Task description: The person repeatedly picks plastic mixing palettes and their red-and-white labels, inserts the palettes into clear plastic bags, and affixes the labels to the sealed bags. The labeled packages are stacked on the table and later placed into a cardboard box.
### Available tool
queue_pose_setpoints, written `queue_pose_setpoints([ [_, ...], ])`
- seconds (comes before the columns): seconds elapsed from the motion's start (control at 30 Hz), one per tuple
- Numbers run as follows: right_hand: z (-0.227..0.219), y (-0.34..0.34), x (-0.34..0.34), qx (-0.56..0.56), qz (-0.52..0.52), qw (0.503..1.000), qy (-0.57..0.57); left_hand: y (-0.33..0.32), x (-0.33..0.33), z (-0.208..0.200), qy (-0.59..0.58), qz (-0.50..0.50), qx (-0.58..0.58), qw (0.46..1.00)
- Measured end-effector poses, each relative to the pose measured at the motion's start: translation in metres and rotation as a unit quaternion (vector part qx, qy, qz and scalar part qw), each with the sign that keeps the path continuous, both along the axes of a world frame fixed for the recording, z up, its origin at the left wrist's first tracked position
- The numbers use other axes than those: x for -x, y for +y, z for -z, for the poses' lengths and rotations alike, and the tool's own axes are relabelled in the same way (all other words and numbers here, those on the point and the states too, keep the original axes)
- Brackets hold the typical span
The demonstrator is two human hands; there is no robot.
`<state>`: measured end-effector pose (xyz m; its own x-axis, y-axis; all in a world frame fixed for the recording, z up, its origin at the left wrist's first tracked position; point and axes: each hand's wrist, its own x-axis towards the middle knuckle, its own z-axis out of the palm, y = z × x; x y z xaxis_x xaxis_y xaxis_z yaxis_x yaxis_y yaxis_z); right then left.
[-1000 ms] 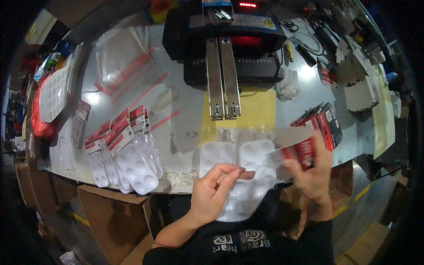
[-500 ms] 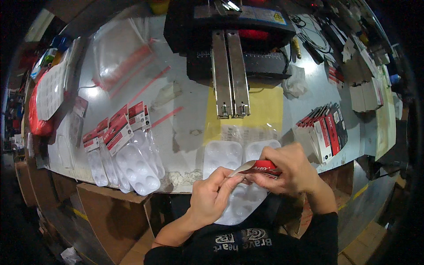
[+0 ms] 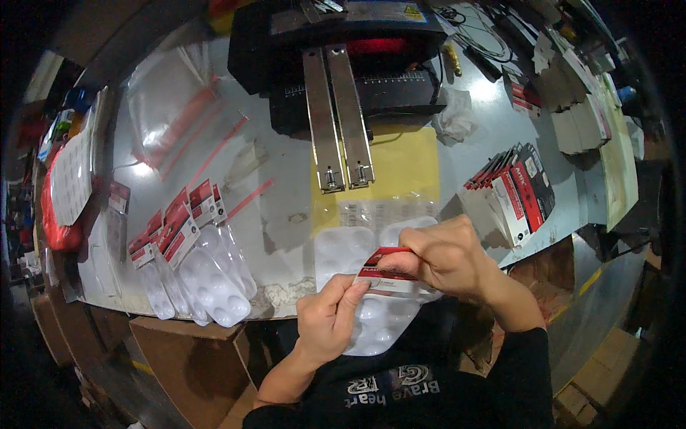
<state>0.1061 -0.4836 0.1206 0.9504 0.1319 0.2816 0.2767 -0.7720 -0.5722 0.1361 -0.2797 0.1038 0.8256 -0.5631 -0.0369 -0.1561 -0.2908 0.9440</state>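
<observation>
While a dimpled white plastic palette [image 3: 376, 325] points bodyward, a red-and-white card [image 3: 389, 284] crosswise beyond is pinched by left hand [image 3: 327, 319] and right hand [image 3: 450, 259].

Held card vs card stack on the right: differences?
The held card is single; the card stack is several cards, fanned.
The held card is pinched between left hand and right hand, off the table; the card stack lies on the table, untouched.
Shared: both show red and white print.

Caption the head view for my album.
Left hand and right hand hold a red-and-white card by a white palette with round wells.
</observation>
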Motion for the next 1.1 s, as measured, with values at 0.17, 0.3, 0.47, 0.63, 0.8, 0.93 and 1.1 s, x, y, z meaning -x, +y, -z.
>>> queue_pose_setpoints([
  [0.17,-0.003,-0.008,0.006,-0.185,0.127,0.97,0.092,0.006,-0.006,0.01,0.055,-0.118,0.042,0.991],
  [0.3,0.004,0.0,0.025,-0.381,0.12,0.855,0.331,0.008,-0.011,0.018,0.101,-0.159,0.065,0.98],
  [0.47,0.01,0.01,0.033,-0.427,0.144,0.817,0.359,0.011,-0.011,0.018,0.073,-0.162,0.044,0.983],
  [0.63,0.01,0.015,0.02,-0.484,0.157,0.777,0.37,0.006,-0.02,0.016,0.085,-0.172,0.001,0.981],
  [0.8,0.03,0.016,0.001,-0.579,0.209,0.717,0.327,-0.006,-0.043,0.027,0.085,-0.154,-0.117,0.977],
  [0.93,0.038,0.016,0.002,-0.604,0.202,0.694,0.337,-0.006,-0.041,0.033,0.091,-0.171,-0.037,0.98],
  [1.1,0.03,0.015,0.004,-0.646,0.211,0.646,0.346,-0.004,-0.035,0.032,0.215,-0.188,0.095,0.954],
])
